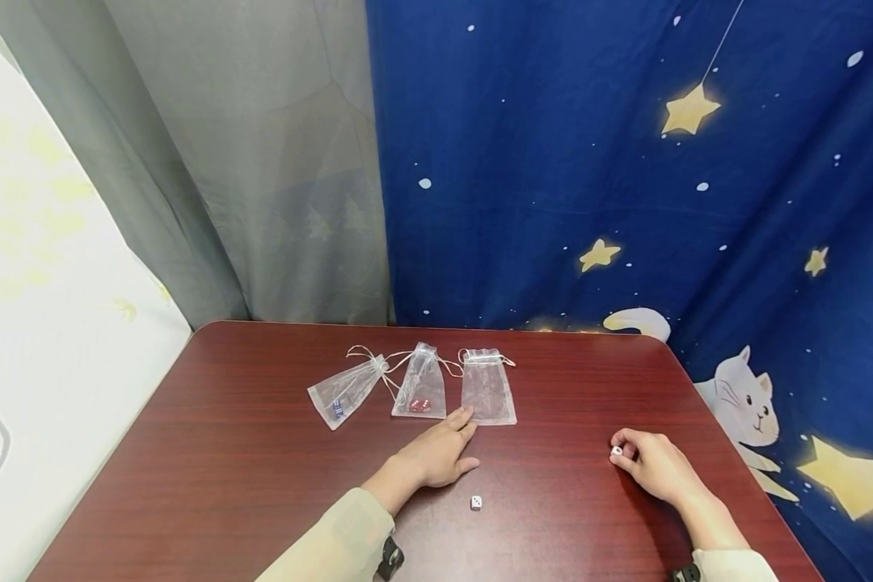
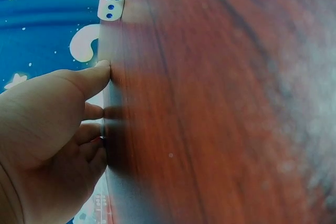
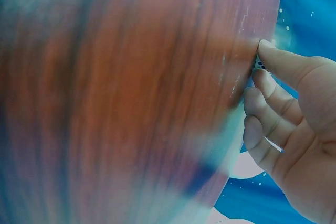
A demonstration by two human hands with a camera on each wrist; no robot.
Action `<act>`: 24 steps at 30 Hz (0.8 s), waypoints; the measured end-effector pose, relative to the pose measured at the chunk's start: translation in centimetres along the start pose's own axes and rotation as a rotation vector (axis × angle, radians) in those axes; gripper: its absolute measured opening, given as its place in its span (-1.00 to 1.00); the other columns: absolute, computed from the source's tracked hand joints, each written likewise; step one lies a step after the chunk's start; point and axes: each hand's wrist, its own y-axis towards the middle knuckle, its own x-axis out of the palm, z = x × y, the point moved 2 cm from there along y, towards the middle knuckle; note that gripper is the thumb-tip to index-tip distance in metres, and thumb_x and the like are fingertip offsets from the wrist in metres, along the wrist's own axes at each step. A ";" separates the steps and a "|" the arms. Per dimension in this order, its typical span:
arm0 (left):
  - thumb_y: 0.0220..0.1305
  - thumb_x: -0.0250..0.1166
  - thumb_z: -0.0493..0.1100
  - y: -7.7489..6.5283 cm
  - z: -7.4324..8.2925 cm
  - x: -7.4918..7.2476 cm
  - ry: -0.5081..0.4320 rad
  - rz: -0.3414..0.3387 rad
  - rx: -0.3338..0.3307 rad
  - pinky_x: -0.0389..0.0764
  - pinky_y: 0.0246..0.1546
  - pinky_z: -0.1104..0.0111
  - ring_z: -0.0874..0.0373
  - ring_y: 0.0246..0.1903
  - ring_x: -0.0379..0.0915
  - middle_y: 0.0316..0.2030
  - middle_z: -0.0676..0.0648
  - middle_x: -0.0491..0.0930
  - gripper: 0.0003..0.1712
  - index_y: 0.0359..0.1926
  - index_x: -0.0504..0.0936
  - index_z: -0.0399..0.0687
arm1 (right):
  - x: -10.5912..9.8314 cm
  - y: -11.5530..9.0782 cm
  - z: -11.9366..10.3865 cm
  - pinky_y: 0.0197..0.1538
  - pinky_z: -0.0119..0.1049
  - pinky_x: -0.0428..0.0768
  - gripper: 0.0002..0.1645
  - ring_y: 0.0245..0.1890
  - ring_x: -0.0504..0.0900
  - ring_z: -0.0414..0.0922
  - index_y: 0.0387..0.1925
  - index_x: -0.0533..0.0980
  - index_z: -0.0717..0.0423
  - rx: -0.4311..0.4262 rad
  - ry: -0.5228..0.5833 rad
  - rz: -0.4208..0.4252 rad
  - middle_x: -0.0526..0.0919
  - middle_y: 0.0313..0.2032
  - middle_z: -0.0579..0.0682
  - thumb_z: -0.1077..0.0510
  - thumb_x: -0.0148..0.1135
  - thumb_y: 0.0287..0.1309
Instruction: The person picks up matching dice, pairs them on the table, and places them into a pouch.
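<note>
My right hand (image 1: pixel 655 462) pinches a white die (image 1: pixel 617 450) between thumb and fingertips, low at the right part of the table. In the right wrist view only a sliver of that die (image 3: pixel 259 64) shows between thumb and forefinger. My left hand (image 1: pixel 436 454) rests on the table with fingers extended, its fingertips at the lower left corner of a sheer white drawstring pouch (image 1: pixel 488 388). Another white die (image 1: pixel 476 503) lies on the table just below the left thumb; the left wrist view shows this die (image 2: pixel 111 6) with blue pips beyond the thumb.
Left of that pouch lies a second sheer pouch (image 1: pixel 423 376) with red dice (image 1: pixel 420 406) inside. Farther left, a tilted third pouch (image 1: pixel 356 386) contains blue dice (image 1: pixel 338 409). The dark red table (image 1: pixel 262 453) ends at a grey and blue star-patterned curtain (image 1: pixel 516 162).
</note>
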 end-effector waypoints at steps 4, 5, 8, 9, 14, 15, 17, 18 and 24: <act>0.44 0.25 0.06 0.0 0.0 0.0 -0.001 0.001 0.003 0.13 0.48 0.19 -0.12 0.51 0.05 0.49 -0.29 0.18 -0.28 0.40 0.39 -0.34 | 0.1 -0.1 0.1 -0.46 -0.34 0.41 -0.80 -0.57 0.38 -0.42 -0.41 0.59 -0.09 0.015 0.000 -0.006 0.44 -0.59 -0.33 0.17 0.53 0.06; 0.44 0.25 0.06 0.0 0.0 0.0 -0.002 0.000 0.003 0.13 0.48 0.20 -0.12 0.51 0.04 0.49 -0.29 0.18 -0.28 0.40 0.39 -0.34 | 0.1 -0.2 0.1 -0.46 -0.34 0.41 -0.80 -0.57 0.38 -0.41 -0.42 0.59 -0.09 0.020 -0.001 -0.008 0.44 -0.59 -0.32 0.16 0.53 0.06; 0.45 0.23 0.07 0.1 0.0 0.1 -0.004 -0.006 -0.001 0.11 0.49 0.21 -0.11 0.52 0.02 0.50 -0.28 0.17 -0.28 0.41 0.38 -0.33 | 0.1 -0.2 0.2 -0.46 -0.34 0.39 -0.79 -0.57 0.37 -0.39 -0.45 0.58 -0.11 0.036 -0.006 -0.017 0.43 -0.59 -0.31 0.14 0.53 0.07; 0.44 0.24 0.07 0.0 0.0 0.0 -0.002 -0.005 -0.001 0.11 0.49 0.21 -0.10 0.52 0.03 0.50 -0.27 0.17 -0.28 0.41 0.38 -0.32 | 0.1 -0.2 0.2 -0.46 -0.34 0.39 -0.78 -0.57 0.37 -0.39 -0.46 0.57 -0.12 0.039 -0.008 -0.019 0.43 -0.59 -0.30 0.13 0.53 0.08; 0.43 0.25 0.06 0.0 0.0 0.0 -0.006 -0.002 0.000 0.12 0.49 0.21 -0.11 0.51 0.04 0.50 -0.28 0.18 -0.28 0.41 0.39 -0.33 | 0.0 -0.3 0.1 -0.45 -0.33 0.38 -0.77 -0.56 0.37 -0.38 -0.46 0.57 -0.15 0.038 -0.019 -0.019 0.42 -0.58 -0.30 0.14 0.52 0.09; 0.43 0.26 0.06 0.0 0.0 0.0 -0.006 0.000 0.001 0.13 0.48 0.21 -0.11 0.51 0.05 0.49 -0.28 0.19 -0.28 0.40 0.39 -0.33 | 0.0 -0.4 0.1 -0.45 -0.33 0.38 -0.77 -0.56 0.37 -0.37 -0.46 0.56 -0.15 0.038 -0.021 -0.017 0.42 -0.58 -0.29 0.14 0.52 0.09; 0.44 0.25 0.06 0.0 0.0 0.0 -0.010 -0.002 0.001 0.12 0.49 0.21 -0.11 0.51 0.04 0.49 -0.28 0.18 -0.28 0.41 0.38 -0.33 | -0.2 -0.4 0.0 -0.45 -0.32 0.38 -0.77 -0.55 0.37 -0.37 -0.45 0.57 -0.15 0.034 -0.025 -0.011 0.42 -0.58 -0.30 0.14 0.51 0.10; 0.44 0.25 0.06 0.0 0.0 0.0 -0.010 -0.002 0.001 0.12 0.49 0.21 -0.11 0.51 0.04 0.49 -0.28 0.18 -0.28 0.41 0.38 -0.33 | -0.2 -0.4 -0.1 -0.45 -0.32 0.38 -0.78 -0.55 0.37 -0.37 -0.45 0.57 -0.16 0.031 -0.026 -0.008 0.42 -0.58 -0.30 0.15 0.51 0.10; 0.44 0.26 0.05 -0.1 0.1 -0.1 -0.016 0.000 0.002 0.13 0.48 0.21 -0.12 0.51 0.05 0.49 -0.29 0.19 -0.28 0.41 0.38 -0.34 | -0.8 -0.3 -0.4 -0.46 -0.34 0.38 -0.75 -0.56 0.36 -0.40 -0.44 0.56 -0.15 -0.014 -0.034 0.037 0.41 -0.58 -0.33 0.18 0.51 0.09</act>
